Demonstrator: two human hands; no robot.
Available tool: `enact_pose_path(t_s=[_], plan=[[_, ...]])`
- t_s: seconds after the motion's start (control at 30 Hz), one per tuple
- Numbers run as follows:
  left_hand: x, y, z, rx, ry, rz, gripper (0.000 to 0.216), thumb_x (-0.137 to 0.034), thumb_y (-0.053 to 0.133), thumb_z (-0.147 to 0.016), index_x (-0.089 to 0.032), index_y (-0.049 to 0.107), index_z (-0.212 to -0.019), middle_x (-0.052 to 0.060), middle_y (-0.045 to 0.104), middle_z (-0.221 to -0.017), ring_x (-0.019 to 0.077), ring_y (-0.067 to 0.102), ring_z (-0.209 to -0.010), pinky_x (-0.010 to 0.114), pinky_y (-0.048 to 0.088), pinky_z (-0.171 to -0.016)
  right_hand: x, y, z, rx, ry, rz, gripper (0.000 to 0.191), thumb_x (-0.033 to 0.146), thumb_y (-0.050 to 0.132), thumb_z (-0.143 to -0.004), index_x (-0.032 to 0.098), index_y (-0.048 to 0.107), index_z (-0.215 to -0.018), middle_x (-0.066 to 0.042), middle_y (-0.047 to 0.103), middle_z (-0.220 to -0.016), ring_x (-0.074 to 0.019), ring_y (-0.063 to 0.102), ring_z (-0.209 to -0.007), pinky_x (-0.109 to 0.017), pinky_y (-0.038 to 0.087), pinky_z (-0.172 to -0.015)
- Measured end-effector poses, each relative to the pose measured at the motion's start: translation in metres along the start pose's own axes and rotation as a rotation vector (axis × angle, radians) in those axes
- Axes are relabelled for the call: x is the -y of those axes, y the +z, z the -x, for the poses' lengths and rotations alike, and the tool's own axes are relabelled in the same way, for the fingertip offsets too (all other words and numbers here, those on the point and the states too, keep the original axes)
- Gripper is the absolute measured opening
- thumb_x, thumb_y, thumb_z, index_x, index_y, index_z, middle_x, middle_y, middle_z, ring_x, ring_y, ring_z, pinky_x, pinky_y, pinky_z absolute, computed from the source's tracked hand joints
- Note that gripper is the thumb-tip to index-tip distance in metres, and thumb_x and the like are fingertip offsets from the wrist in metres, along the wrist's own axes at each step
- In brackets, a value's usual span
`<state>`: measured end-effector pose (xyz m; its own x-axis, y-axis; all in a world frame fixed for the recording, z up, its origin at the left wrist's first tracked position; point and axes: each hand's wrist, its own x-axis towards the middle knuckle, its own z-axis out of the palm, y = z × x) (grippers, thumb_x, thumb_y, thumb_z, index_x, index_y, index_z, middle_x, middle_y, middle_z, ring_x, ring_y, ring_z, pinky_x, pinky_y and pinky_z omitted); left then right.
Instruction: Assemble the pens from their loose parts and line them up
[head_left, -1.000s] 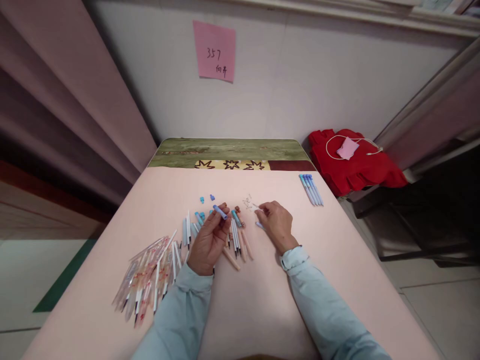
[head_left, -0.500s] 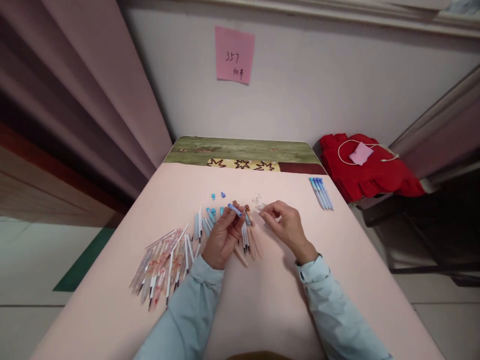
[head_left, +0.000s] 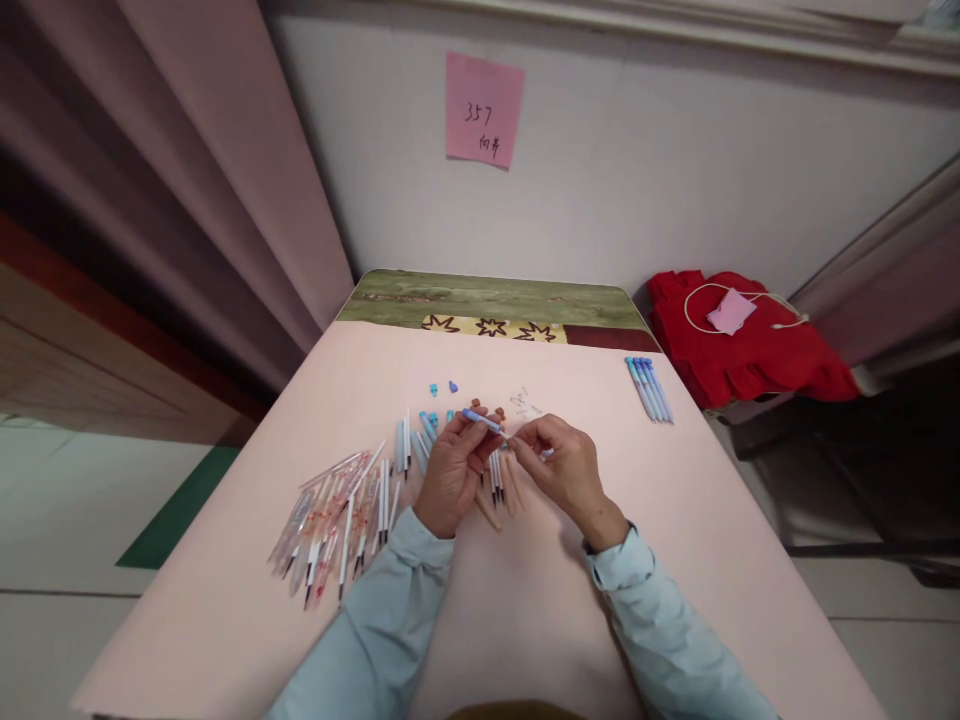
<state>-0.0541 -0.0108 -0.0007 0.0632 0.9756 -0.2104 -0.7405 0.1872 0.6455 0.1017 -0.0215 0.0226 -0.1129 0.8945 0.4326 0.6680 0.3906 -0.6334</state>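
Observation:
My left hand pinches a blue pen barrel, which slants with its near end toward the right. At that end the fingertips of my right hand are closed together on a tiny pale piece, too small to name. Beneath and around my left hand lie light-blue and brown pen parts, partly covered by it. White refills with dark tips stick out below the fingers. Just beyond my right hand is a scatter of small, clear, wiry pieces.
A heap of clear pen barrels and refills spreads over the left of the pink table. Two small blue caps lie behind the hands. Several blue pens sit side by side at the right edge, near a red cushioned seat.
My right hand has come from beside the wiry pieces to the end of the blue barrel, bringing a tiny pale piece. My left hand still holds the barrel.

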Motion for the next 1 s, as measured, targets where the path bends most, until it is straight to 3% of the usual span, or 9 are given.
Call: enact_pose_path(t_s=[0.3, 0.47, 0.67, 0.87, 1.0], plan=[[0.008, 0.0, 0.001, 0.043, -0.095, 0.009, 0.022, -0.014, 0.077, -0.075, -0.011, 0.069, -0.095, 0.006, 0.072, -0.09, 0.0121, 0.069, -0.08, 0.022, 0.058, -0.076, -0.002, 0.004, 0.002, -0.034, 0.04, -0.092, 0.024, 0.037, 0.071, -0.085, 0.02, 0.066, -0.069, 0.001, 0.064, -0.067, -0.0107, 0.055, -0.058, -0.023, 0.04, -0.058], [0.0, -0.001, 0.0, -0.046, -0.192, 0.253, 0.016, -0.009, 0.059, -0.09, -0.011, 0.068, -0.103, 0.007, 0.072, -0.091, 0.0107, 0.07, -0.075, 0.018, 0.06, -0.067, -0.01, 0.004, 0.001, -0.173, 0.139, -0.182, 0.033, 0.042, 0.06, -0.092, 0.019, 0.065, -0.068, 0.0, 0.061, -0.064, -0.0121, 0.054, -0.059, -0.024, 0.04, -0.058], [-0.016, 0.005, 0.001, -0.122, -0.218, 0.617, 0.032, -0.015, 0.031, -0.103, -0.008, 0.062, -0.112, 0.008, 0.071, -0.084, 0.0079, 0.069, -0.072, 0.013, 0.059, -0.065, -0.039, 0.005, -0.003, -0.276, 0.296, -0.001, 0.034, 0.045, 0.058, -0.09, 0.019, 0.067, -0.07, 0.001, 0.059, -0.063, -0.0128, 0.051, -0.057, -0.026, 0.037, -0.059], [-0.014, 0.008, 0.002, -0.166, -0.177, 0.519, 0.032, -0.01, 0.034, -0.101, -0.01, 0.064, -0.111, 0.008, 0.072, -0.089, 0.0103, 0.071, -0.077, 0.017, 0.06, -0.068, -0.056, 0.006, -0.008, -0.138, 0.417, 0.218, 0.018, 0.034, 0.058, -0.086, 0.023, 0.073, -0.082, 0.0, 0.067, -0.078, -0.015, 0.058, -0.067, -0.027, 0.036, -0.062], [-0.011, 0.008, 0.002, -0.164, -0.188, 0.411, 0.03, -0.006, 0.038, -0.098, -0.008, 0.064, -0.113, 0.008, 0.073, -0.087, 0.0113, 0.072, -0.079, 0.017, 0.061, -0.07, -0.063, 0.011, -0.011, -0.041, 0.368, 0.321, 0.019, 0.027, 0.055, -0.086, 0.025, 0.074, -0.092, -0.001, 0.07, -0.092, -0.0162, 0.061, -0.077, -0.027, 0.037, -0.065]])
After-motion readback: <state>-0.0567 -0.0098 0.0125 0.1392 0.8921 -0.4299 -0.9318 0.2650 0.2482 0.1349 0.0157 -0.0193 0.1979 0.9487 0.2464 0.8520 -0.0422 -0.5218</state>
